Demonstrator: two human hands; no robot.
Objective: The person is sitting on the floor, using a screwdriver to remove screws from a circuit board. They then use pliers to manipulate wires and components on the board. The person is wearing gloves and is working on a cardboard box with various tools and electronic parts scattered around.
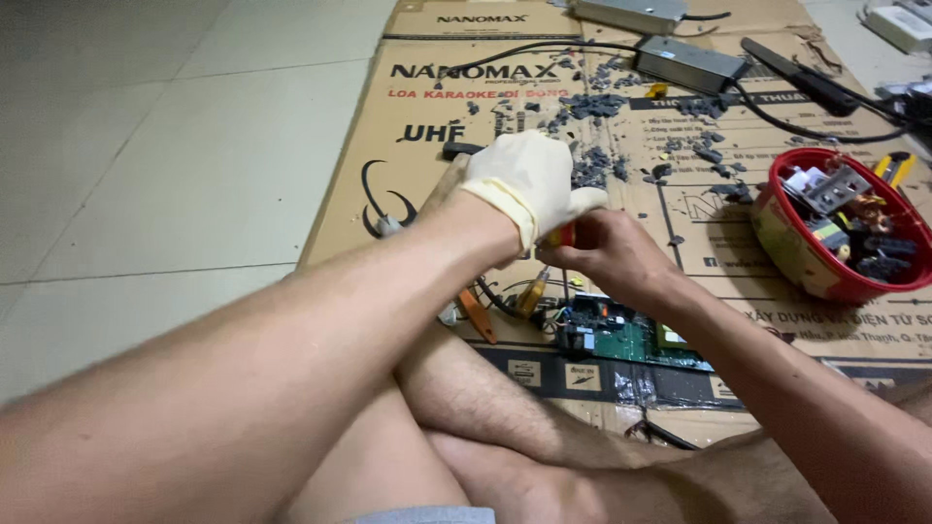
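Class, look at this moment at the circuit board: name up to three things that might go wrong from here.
1. The right hand is bare and close to the screwdriver tip; a slip might jab it.
2. The tool presses down near the circuit board, so a slip may crack it.
3. Bare legs lie beside the board; grey fragments litter the cardboard and might scratch skin.

bare floor tiles (146,146) left, red bowl (796,257) and cables (806,126) crowd right
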